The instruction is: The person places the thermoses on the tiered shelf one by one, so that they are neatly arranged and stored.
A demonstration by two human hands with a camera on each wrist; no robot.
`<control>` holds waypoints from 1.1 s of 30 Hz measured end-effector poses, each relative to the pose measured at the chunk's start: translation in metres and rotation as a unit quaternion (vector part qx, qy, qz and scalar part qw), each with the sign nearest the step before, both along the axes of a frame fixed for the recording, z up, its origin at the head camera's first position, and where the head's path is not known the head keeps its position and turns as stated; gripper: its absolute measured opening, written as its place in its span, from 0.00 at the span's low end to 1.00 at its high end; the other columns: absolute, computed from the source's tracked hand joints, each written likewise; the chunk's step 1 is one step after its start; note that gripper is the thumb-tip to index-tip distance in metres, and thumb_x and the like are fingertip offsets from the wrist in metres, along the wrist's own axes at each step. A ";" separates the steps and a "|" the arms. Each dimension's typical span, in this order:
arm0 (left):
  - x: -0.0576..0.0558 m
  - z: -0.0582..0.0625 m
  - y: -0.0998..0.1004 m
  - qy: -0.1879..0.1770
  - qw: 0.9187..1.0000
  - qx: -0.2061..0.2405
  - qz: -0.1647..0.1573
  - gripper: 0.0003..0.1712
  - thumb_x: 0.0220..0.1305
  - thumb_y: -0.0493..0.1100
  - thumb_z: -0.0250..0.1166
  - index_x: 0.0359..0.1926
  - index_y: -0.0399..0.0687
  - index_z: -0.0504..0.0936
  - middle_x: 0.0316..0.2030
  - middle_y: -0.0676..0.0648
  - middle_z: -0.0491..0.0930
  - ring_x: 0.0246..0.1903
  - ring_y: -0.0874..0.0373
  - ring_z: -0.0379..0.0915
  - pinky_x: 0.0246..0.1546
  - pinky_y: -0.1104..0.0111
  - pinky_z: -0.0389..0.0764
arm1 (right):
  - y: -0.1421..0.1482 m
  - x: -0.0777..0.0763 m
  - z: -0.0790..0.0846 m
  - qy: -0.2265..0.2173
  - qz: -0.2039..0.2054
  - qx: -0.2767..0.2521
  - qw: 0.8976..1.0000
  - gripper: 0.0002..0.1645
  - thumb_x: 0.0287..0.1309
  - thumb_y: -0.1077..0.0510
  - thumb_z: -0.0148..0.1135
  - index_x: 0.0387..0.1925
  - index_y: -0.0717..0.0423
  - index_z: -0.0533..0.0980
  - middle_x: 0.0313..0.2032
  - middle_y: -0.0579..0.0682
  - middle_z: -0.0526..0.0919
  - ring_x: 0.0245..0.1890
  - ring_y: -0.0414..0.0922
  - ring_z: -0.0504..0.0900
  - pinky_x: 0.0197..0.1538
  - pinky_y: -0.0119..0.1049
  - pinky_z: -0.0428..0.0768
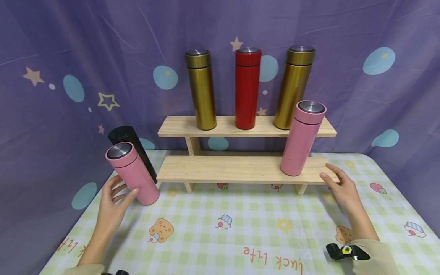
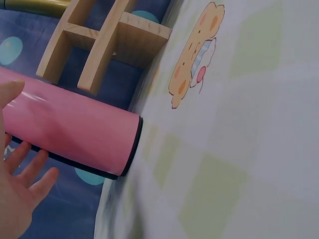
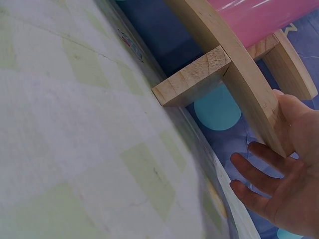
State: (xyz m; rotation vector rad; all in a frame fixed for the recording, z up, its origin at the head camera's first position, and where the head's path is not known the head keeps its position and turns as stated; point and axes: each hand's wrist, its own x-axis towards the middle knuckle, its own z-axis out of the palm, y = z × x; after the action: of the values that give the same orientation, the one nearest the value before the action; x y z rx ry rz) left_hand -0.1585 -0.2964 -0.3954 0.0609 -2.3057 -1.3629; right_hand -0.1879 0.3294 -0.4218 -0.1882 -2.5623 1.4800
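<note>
In the head view my left hand (image 1: pixel 115 200) curves loosely beside a pink bottle (image 1: pixel 139 175) with a steel-topped lid, its thumb in front and its fingers spread along the outer side. The bottle stands on the table, and a black bottle (image 1: pixel 142 151) shows partly behind it. On the other side, my right hand (image 1: pixel 345 187) is at the right end of the lower shelf board (image 1: pixel 220 170), thumb and fingers spread about that end. Another pink bottle (image 1: pixel 302 139) stands on this board, left of the right hand.
The upper shelf board (image 1: pixel 225 126) carries a gold bottle (image 1: pixel 203 91), a red bottle (image 1: pixel 247 89) and a second gold bottle (image 1: pixel 295 88). A checked tablecloth (image 1: pixel 206 248) covers the table. Behind hangs a purple curtain (image 1: pixel 120 57).
</note>
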 end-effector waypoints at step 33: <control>-0.028 -0.007 0.009 -0.008 0.998 0.052 0.037 0.49 0.58 0.41 0.74 0.74 0.55 0.55 0.62 0.48 0.63 0.53 0.59 0.65 0.48 0.75 0.70 | 0.000 0.000 0.001 -0.001 -0.001 -0.003 1.000 0.45 0.69 0.38 0.55 0.76 0.56 0.56 0.74 0.67 0.49 0.36 0.21 0.70 0.38 0.20 0.77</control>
State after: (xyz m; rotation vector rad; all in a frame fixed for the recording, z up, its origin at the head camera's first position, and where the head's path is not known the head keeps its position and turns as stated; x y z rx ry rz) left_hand -0.1868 -0.2870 -0.4021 0.1898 -2.2219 -1.4481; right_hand -0.1880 0.3296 -0.4206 -0.1927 -2.5586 1.4861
